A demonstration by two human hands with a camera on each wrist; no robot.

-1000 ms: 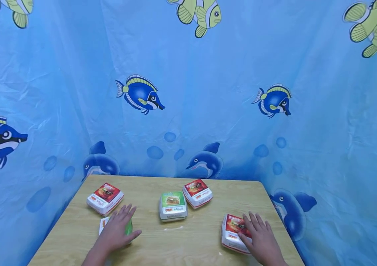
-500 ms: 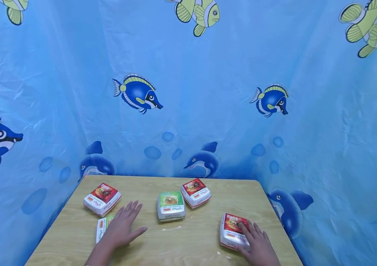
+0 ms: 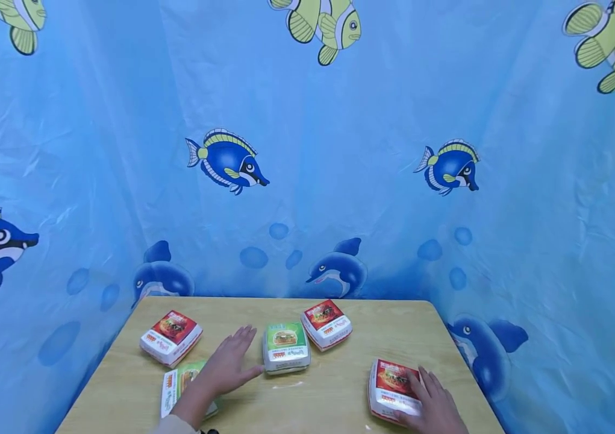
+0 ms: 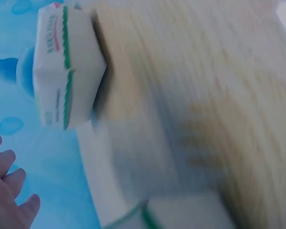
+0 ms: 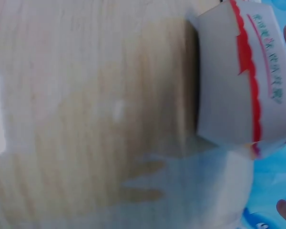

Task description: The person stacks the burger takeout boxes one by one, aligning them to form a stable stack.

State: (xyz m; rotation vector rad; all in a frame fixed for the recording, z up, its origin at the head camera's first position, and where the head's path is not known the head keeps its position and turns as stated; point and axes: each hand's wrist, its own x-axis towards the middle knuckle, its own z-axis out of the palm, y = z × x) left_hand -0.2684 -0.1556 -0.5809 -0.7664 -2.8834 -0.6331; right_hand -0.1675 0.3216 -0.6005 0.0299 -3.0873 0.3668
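Observation:
In the head view my left hand (image 3: pixel 231 364) hovers with straight fingers between two green-topped burger boxes. One green-topped box (image 3: pixel 287 348) sits at the table's middle, just right of my fingertips. The other green-topped box (image 3: pixel 174 386) lies at the left front, partly covered by my wrist. The left wrist view has my left hand (image 4: pixel 9 186) apart from a white box with green trim (image 4: pixel 69 67). At the right front, my right hand (image 3: pixel 433 401) rests over the right side of a red-topped burger box (image 3: pixel 391 383), fingers loosely spread. Its red-trimmed side (image 5: pixel 229 81) fills the right wrist view's right.
Two more red-topped burger boxes stand farther back, one at the left (image 3: pixel 171 337) and one (image 3: pixel 326 324) touching or nearly touching the middle green box. A wooden table (image 3: pixel 307 404) bears them all. Blue sea-print sheeting (image 3: pixel 307 211) surrounds the table's back and sides.
My left hand has moved right and forward from the left front green box toward the middle one, uncovering more of the first. My right hand has settled lower against the red box's right side.

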